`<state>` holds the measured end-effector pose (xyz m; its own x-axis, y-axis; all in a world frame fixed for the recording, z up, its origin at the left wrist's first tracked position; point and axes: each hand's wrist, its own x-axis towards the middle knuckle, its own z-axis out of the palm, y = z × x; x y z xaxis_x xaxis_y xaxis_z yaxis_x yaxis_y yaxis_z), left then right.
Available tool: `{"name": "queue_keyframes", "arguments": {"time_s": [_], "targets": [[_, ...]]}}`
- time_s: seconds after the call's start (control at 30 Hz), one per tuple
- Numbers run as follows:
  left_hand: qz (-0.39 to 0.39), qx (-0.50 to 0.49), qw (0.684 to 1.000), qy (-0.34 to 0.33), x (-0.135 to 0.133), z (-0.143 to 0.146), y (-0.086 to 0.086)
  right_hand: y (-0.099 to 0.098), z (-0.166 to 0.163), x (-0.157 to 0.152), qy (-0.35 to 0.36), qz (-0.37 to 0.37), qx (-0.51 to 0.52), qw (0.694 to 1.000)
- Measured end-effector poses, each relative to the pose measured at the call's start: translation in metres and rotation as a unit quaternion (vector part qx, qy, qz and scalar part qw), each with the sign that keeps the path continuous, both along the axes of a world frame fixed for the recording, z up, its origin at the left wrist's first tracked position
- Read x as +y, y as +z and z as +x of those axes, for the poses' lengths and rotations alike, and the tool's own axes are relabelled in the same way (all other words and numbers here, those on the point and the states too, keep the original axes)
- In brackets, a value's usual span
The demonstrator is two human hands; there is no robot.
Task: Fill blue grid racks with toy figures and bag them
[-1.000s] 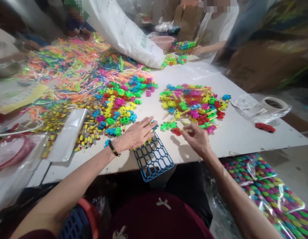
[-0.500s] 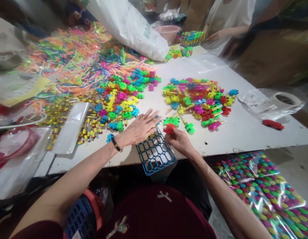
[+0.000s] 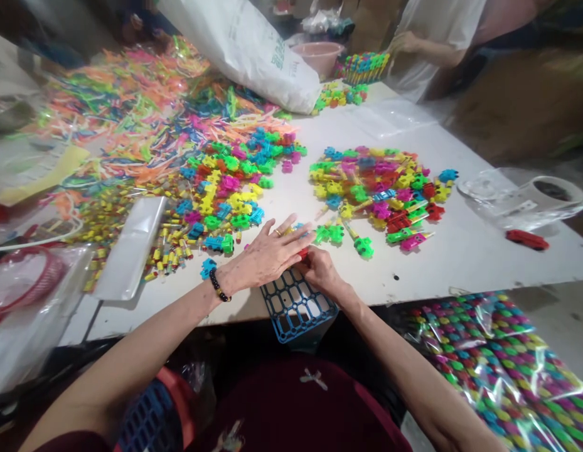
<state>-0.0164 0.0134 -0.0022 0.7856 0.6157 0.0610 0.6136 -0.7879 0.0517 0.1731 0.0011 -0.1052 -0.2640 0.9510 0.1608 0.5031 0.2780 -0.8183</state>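
Observation:
My right hand (image 3: 323,271) pinches a small red plastic toy piece (image 3: 303,253), mostly covered by my fingers. Flat above the far end of a blue plastic grid rack (image 3: 303,311) is my left hand (image 3: 268,252), its fingers stretched out and slightly blurred. The two hands meet over the rack, left fingertips beside the red piece; whether they touch it I cannot tell. The rack juts over the table's near edge, and the slots in view show no pieces. Just beyond the hands lie green toy pieces (image 3: 329,233).
Colourful toy cars (image 3: 378,188) are heaped right of centre, more pieces (image 3: 229,182) left. Small yellow-capped tubes (image 3: 171,245) surround a clear plastic sleeve stack (image 3: 131,251). A white sack (image 3: 253,56) leans across the back. A tape roll (image 3: 552,191) lies right. Another person's arm (image 3: 427,50) shows behind.
My right hand has moved left and inward with the red toy piece, bringing it next to my left fingers. My left hand stays spread over the rack. The view has shifted slightly.

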Motion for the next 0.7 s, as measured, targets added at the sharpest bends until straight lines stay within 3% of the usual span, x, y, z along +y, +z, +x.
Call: {"name": "queue_keyframes", "arguments": {"time_s": [0.13,0.23,0.3,0.37,0.43,0.5,0.6,0.7], "targets": [[-0.004,0.012,1.0,-0.013,0.0,0.0,0.001,0.017,0.023,0.006,0.03,0.03,-0.036,0.998],[0.001,0.01,1.0,0.001,0.001,-0.001,0.001,0.038,0.065,0.027,-0.112,0.07,-0.152,0.979],[0.0,0.008,1.0,0.005,0.002,-0.001,0.001,0.048,0.093,0.045,-0.2,0.03,-0.267,0.942],[-0.011,0.002,1.0,0.009,0.002,-0.001,0.002,0.053,0.112,0.056,-0.194,-0.044,-0.336,0.921],[-0.037,-0.012,0.999,0.012,0.003,-0.003,0.004,0.053,0.119,0.055,-0.175,-0.066,-0.295,0.937],[-0.078,-0.042,0.996,0.019,0.006,-0.007,0.008,0.048,0.116,0.041,-0.193,-0.036,-0.148,0.969],[-0.137,-0.093,0.985,0.042,0.014,-0.011,0.017,0.036,0.106,0.01,-0.216,-0.024,0.053,0.975],[-0.145,-0.085,0.985,0.042,0.02,-0.005,0.02,0.024,0.105,-0.015,-0.204,-0.012,0.057,0.977]]}}
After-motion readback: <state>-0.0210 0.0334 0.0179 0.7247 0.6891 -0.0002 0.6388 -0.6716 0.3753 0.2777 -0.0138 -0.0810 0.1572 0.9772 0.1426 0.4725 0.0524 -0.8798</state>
